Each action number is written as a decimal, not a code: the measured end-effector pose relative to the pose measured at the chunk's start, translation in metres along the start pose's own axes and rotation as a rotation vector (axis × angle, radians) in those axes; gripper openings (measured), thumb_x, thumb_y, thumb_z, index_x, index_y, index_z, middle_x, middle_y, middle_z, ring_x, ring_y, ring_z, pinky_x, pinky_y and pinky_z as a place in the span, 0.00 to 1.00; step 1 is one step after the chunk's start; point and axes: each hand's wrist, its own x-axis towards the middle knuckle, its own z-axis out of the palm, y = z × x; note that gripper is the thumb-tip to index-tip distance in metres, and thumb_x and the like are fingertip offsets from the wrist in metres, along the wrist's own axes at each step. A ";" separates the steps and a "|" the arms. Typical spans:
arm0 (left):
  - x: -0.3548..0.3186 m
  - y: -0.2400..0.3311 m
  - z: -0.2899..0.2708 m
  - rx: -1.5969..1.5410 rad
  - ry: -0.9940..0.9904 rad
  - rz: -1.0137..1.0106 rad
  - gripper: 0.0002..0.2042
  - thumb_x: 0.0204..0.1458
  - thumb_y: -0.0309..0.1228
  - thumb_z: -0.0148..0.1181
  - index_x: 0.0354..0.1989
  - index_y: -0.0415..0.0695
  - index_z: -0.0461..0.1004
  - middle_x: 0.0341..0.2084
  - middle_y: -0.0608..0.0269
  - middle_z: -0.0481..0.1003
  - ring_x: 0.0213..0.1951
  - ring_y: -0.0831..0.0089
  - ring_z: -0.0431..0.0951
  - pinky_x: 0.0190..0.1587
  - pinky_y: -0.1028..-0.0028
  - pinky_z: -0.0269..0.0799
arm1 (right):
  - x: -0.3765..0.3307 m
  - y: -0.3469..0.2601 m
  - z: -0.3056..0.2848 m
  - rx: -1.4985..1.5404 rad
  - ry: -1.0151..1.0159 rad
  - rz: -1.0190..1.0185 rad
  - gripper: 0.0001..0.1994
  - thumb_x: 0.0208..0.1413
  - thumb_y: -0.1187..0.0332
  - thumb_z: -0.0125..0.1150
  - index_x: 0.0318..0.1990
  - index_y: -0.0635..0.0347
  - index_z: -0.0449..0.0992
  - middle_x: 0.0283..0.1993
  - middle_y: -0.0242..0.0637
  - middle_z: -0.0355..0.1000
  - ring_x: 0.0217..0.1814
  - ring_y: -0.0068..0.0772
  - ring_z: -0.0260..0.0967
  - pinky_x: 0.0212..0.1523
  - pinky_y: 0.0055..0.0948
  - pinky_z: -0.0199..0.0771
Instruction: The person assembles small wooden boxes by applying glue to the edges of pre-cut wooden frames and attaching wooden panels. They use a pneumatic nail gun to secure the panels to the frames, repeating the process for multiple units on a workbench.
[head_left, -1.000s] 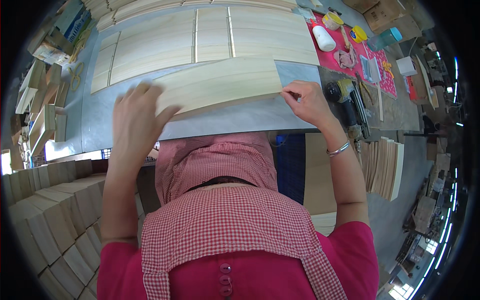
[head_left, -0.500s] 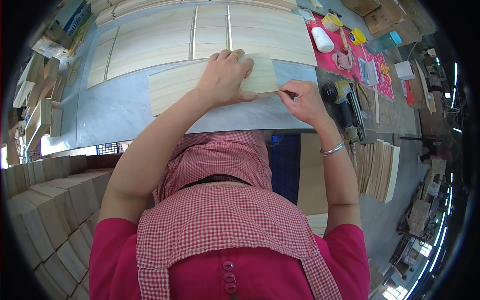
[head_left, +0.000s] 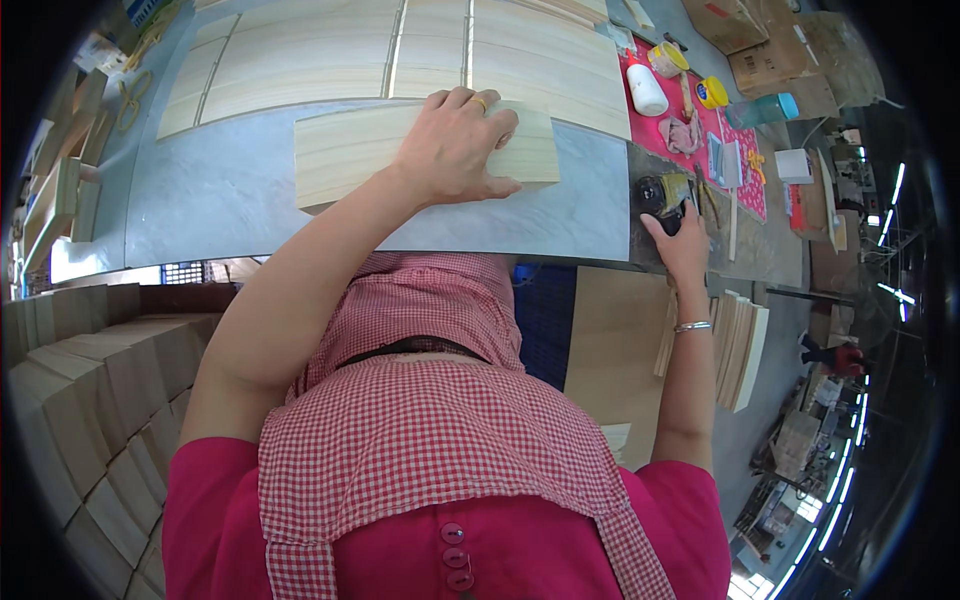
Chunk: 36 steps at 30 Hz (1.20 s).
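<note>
Grey marbled tabletop [head_left: 575,215], pale wooden board [head_left: 345,150] near its front, wooden panels [head_left: 300,62] behind, red sheet [head_left: 652,127] at right

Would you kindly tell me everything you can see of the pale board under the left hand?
The board is a long rectangle of pale cream, seemingly bare wood, with faint lengthwise grain. It lies over the grey marbled tabletop, its length running left to right. The left hand rests across it, hiding part of its surface; whether anything lies beneath it is unclear.

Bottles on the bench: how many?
2: white squeeze bottle on the pink cloth; teal-capped bottle right of a yellow tub. Others may be hidden.
</note>
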 end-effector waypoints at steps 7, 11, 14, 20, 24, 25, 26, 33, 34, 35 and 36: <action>-0.001 0.004 -0.001 0.004 -0.009 -0.018 0.24 0.42 0.49 0.73 0.36 0.47 0.68 0.56 0.47 0.72 0.59 0.50 0.70 0.62 0.54 0.64 | 0.008 0.025 0.014 -0.006 0.007 -0.024 0.33 0.51 0.55 0.70 0.60 0.69 0.71 0.48 0.65 0.77 0.52 0.68 0.75 0.55 0.53 0.74; 0.002 0.004 0.001 -0.007 0.011 -0.010 0.24 0.42 0.49 0.73 0.37 0.46 0.70 0.56 0.47 0.73 0.59 0.50 0.71 0.62 0.54 0.64 | 0.024 0.023 -0.015 0.022 -0.137 0.070 0.20 0.52 0.59 0.70 0.45 0.68 0.79 0.34 0.50 0.79 0.33 0.46 0.79 0.36 0.38 0.78; -0.001 0.000 0.003 -0.004 0.017 -0.034 0.24 0.41 0.49 0.73 0.37 0.46 0.72 0.56 0.47 0.73 0.59 0.50 0.71 0.62 0.55 0.64 | 0.016 -0.028 -0.075 0.197 -0.298 0.144 0.15 0.51 0.64 0.71 0.40 0.67 0.79 0.32 0.42 0.78 0.32 0.31 0.77 0.33 0.32 0.76; -0.002 0.001 0.002 0.000 0.008 -0.035 0.24 0.42 0.49 0.72 0.39 0.46 0.74 0.57 0.45 0.73 0.60 0.51 0.71 0.63 0.55 0.64 | -0.040 -0.118 -0.142 0.495 -0.349 -0.088 0.21 0.51 0.69 0.76 0.50 0.68 0.78 0.47 0.42 0.80 0.48 0.29 0.77 0.51 0.32 0.77; -0.002 0.001 0.002 -0.001 0.011 -0.032 0.24 0.43 0.50 0.72 0.40 0.46 0.75 0.57 0.44 0.73 0.60 0.51 0.71 0.64 0.55 0.64 | -0.047 -0.153 -0.153 0.460 -0.377 -0.113 0.23 0.50 0.68 0.78 0.53 0.66 0.77 0.48 0.38 0.80 0.48 0.28 0.77 0.52 0.32 0.77; -0.002 0.001 0.003 -0.001 0.010 -0.033 0.24 0.43 0.50 0.72 0.40 0.46 0.75 0.57 0.44 0.73 0.60 0.51 0.71 0.64 0.55 0.64 | -0.046 -0.156 -0.152 0.469 -0.370 -0.140 0.21 0.51 0.66 0.78 0.50 0.65 0.78 0.43 0.35 0.78 0.43 0.26 0.74 0.46 0.31 0.74; -0.002 0.001 0.003 -0.001 0.008 -0.034 0.24 0.43 0.50 0.72 0.40 0.46 0.75 0.57 0.44 0.73 0.60 0.51 0.71 0.64 0.55 0.63 | -0.046 -0.158 -0.151 0.477 -0.363 -0.166 0.20 0.51 0.64 0.78 0.47 0.64 0.79 0.38 0.33 0.76 0.37 0.24 0.71 0.41 0.30 0.71; -0.002 0.002 -0.001 -0.013 -0.012 -0.046 0.24 0.43 0.50 0.72 0.41 0.45 0.75 0.58 0.42 0.72 0.61 0.50 0.71 0.65 0.55 0.63 | -0.049 -0.174 -0.150 0.438 -0.366 -0.068 0.16 0.54 0.57 0.76 0.35 0.62 0.81 0.16 0.24 0.66 0.16 0.16 0.61 0.18 0.24 0.59; -0.002 0.003 -0.002 -0.017 -0.022 -0.046 0.24 0.43 0.50 0.72 0.41 0.45 0.75 0.58 0.42 0.72 0.61 0.50 0.71 0.65 0.55 0.63 | -0.052 -0.178 -0.152 0.437 -0.382 -0.020 0.17 0.54 0.56 0.76 0.35 0.62 0.81 0.16 0.24 0.66 0.16 0.16 0.61 0.19 0.24 0.59; -0.001 0.003 -0.002 -0.022 -0.033 -0.046 0.24 0.43 0.50 0.72 0.41 0.45 0.75 0.59 0.41 0.72 0.61 0.50 0.71 0.65 0.55 0.63 | -0.054 -0.180 -0.153 0.450 -0.393 0.001 0.16 0.54 0.56 0.76 0.34 0.62 0.81 0.17 0.24 0.66 0.16 0.16 0.61 0.19 0.24 0.59; -0.001 0.002 -0.003 -0.024 -0.040 -0.047 0.25 0.43 0.50 0.72 0.42 0.45 0.75 0.59 0.41 0.72 0.61 0.50 0.71 0.65 0.55 0.63 | -0.055 -0.182 -0.154 0.465 -0.403 0.019 0.16 0.54 0.57 0.76 0.34 0.62 0.81 0.17 0.25 0.66 0.16 0.16 0.61 0.19 0.24 0.60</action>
